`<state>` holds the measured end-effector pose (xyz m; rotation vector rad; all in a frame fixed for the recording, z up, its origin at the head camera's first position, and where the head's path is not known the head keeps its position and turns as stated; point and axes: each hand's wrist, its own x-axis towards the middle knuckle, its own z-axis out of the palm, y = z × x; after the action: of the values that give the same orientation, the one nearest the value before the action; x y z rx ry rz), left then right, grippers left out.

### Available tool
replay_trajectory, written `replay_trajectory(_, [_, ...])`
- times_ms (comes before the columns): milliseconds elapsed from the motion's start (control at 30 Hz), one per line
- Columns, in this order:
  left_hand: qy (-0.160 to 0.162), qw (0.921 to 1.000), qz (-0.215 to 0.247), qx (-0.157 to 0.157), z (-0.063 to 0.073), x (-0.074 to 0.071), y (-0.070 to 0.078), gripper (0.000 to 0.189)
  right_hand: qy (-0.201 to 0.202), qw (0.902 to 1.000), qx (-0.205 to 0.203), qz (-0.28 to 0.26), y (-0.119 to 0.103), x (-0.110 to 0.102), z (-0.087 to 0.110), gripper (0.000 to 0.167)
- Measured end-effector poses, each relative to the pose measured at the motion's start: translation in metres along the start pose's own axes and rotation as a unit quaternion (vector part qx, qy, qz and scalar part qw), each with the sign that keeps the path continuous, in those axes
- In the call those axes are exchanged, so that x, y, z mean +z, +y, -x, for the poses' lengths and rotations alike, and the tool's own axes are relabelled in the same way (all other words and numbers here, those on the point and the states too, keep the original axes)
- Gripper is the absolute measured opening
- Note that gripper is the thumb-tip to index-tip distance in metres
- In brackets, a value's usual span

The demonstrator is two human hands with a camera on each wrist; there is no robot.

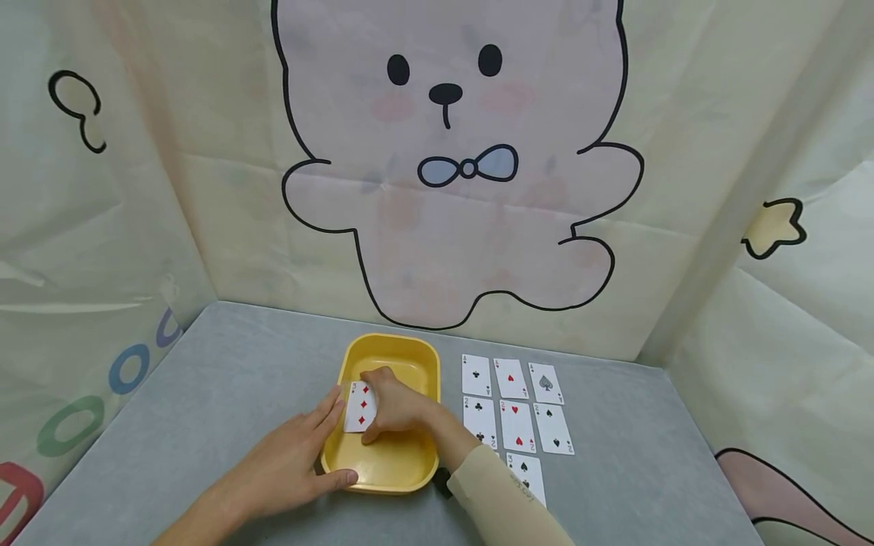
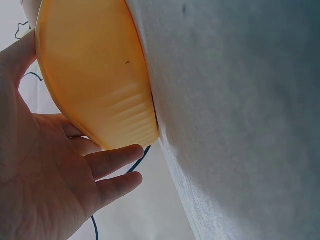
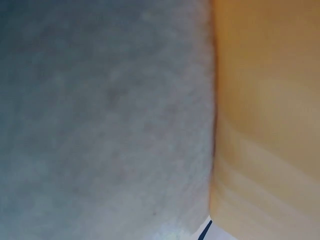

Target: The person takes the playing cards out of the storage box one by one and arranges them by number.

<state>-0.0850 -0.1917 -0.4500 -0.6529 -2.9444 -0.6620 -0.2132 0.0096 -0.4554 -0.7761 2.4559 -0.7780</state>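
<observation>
In the head view, my right hand (image 1: 396, 406) reaches over the right rim into a shallow yellow tray (image 1: 385, 474). Its thumb and fingers hold a three of diamonds playing card (image 1: 359, 409) by the edges, face up, near the tray's left wall. Whether more cards lie beneath it cannot be told. My left hand (image 1: 293, 459) is at the tray's left side, fingers fairly straight along the rim and thumb at the near left corner. In the left wrist view, the left hand (image 2: 50, 155) touches the tray's rim; two fingers extend beside its outer wall. The right wrist view shows no hand.
Right of the tray, several face-up cards lie in rows: an ace of hearts (image 1: 510, 378) among aces, a two of hearts (image 1: 517, 426) among twos, and a three of spades (image 1: 526, 476). The right sleeve (image 1: 501, 493) partly covers the nearest row. A printed cloth wall (image 1: 451, 250) stands behind the grey table (image 1: 649, 455).
</observation>
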Motion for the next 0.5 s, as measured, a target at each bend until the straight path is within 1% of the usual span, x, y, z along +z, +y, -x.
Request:
replay_trajectory(133, [-0.007,1.0,0.003,-0.002,-0.0007,-0.0001,-0.0002,0.106,0.0,1.0,-0.002,0.005,0.0005,0.001,-0.0006,0.097])
replay_trajectory(267, [-0.01,0.9999,0.004,-0.003,-0.0011,-0.0002,0.0001,0.106,-0.002,1.0,0.001,-0.001,0.0018,0.002,-0.0011,0.095])
replay_trajectory(500, [-0.008,1.0,0.003,0.0,-0.0009,-0.0003,0.0004,0.105,0.005,0.9999,0.004,-0.014,0.0022,0.0024,-0.0031,0.094])
